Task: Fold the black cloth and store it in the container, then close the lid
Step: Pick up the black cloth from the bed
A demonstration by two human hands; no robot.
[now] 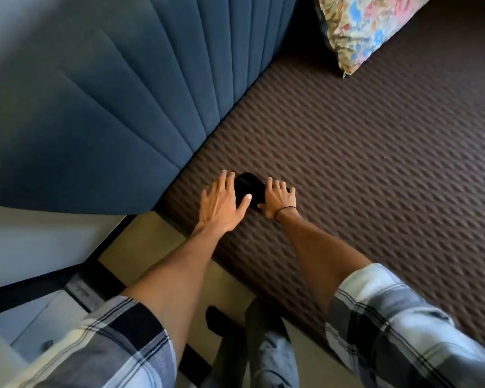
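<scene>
A small black cloth, folded into a compact bundle, lies on the brown textured bed cover close to the bed's corner. My left hand rests flat beside it on the left, fingers spread, thumb touching the cloth's near edge. My right hand presses on the cloth's right side with fingers curled over it. Both hands hide part of the cloth. No container or lid is in view.
A blue padded headboard rises at the left. A floral pillow lies at the far right of the bed. A white bedside unit with a drawer knob stands at lower left. My legs stand on the beige floor.
</scene>
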